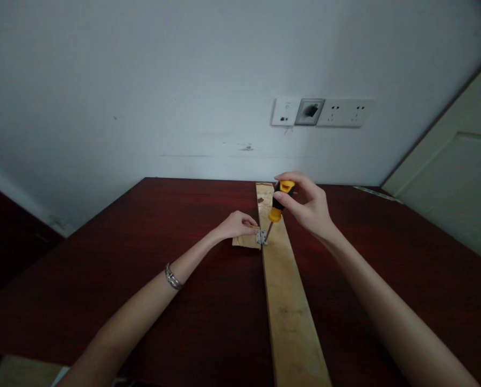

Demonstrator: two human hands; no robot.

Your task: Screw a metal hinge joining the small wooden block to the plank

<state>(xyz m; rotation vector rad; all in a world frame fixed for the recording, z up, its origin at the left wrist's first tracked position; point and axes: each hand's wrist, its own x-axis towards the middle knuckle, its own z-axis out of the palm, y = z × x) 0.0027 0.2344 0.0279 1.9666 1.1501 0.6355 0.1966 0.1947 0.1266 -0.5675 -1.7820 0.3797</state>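
A long wooden plank (289, 301) lies lengthwise on the dark red table. Against its left side sits a small wooden block (245, 241), and a metal hinge (261, 236) spans the joint between the two. My right hand (309, 203) is closed round the handle of a yellow and black screwdriver (275, 214). Its shaft slants down and its tip meets the hinge's right leaf, at the lower part. My left hand (237, 224) has its fingers closed on the small block, with the thumb close to the hinge's left leaf; some fingertips are hidden.
The table (192, 322) reaches back to a pale wall (208, 97). Wall sockets (339, 113) are fixed above the table's back edge. A panelled white door (462, 166) stands at the right. A thin strip (377, 194) lies near the back right corner.
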